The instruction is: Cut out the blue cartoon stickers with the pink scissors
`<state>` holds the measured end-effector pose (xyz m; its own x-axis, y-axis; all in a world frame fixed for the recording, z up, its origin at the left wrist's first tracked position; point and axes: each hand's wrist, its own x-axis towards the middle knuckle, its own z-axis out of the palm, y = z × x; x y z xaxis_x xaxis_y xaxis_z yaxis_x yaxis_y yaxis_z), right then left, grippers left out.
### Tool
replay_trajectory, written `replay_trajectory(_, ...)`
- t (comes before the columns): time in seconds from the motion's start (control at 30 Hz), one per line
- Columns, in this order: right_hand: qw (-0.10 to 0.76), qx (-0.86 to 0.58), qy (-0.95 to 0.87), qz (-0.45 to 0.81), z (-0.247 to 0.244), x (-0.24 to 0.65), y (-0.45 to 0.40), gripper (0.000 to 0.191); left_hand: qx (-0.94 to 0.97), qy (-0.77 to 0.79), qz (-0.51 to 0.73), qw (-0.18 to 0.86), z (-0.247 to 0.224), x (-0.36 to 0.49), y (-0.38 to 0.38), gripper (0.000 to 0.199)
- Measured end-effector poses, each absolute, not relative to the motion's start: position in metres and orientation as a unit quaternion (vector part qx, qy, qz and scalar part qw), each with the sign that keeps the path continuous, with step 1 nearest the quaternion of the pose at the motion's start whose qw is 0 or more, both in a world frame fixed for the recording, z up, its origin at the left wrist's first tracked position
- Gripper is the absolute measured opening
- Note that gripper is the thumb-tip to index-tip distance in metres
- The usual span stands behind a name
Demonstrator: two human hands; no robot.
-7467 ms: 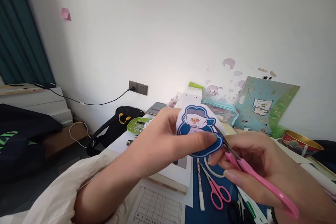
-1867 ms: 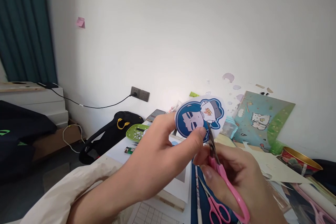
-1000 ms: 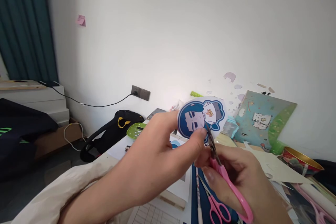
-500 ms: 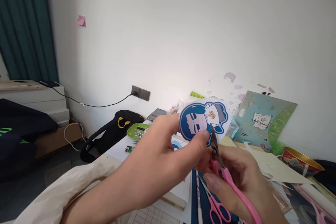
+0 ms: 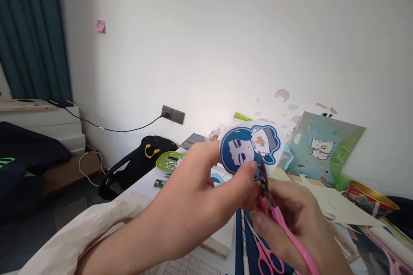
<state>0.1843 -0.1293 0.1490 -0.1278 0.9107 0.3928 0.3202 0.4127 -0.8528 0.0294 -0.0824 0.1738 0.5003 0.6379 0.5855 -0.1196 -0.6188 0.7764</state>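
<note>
A paper cutout (image 5: 240, 148) printed with a blue-haired cartoon figure is pinched between the thumb and fingers of my left hand (image 5: 206, 193). White paper remains along its right side. My right hand (image 5: 290, 219) is wrapped round pink-handled scissors (image 5: 280, 219), whose slightly parted blades point up at the paper's lower right edge, beside my left thumb. A second pair of pink scissors (image 5: 266, 258) lies on a dark blue surface below my hands, next to a thin patterned stick (image 5: 244, 240).
A green dish (image 5: 166, 162) and a phone (image 5: 192, 139) stand behind my left hand. At right are a painted board (image 5: 322, 150), a red and gold tin (image 5: 371, 197) and loose papers (image 5: 338, 206). A black bag (image 5: 138, 163) sits left of the table.
</note>
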Motion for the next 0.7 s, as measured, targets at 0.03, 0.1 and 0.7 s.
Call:
replay_trajectory(0.03,0.485,-0.45,-0.686,0.302,0.149,0.1841,-0.1293,0.01,0.768,0.171,0.469,0.402,0.1736,0.0288,-0.0828,0.021)
replay_trajectory(0.1,0.483,-0.457,-0.686,0.296,0.1491,0.1842,-0.1292,0.009,0.768,0.171,0.469,0.402,0.1729,0.0278,-0.0836,0.021)
replay_trajectory(0.7,0.471,-0.471,-0.699,0.261,0.1483,0.1825,-0.1284,0.006,0.773,0.177,0.468,0.39,0.1734,0.0291,-0.0821,0.023)
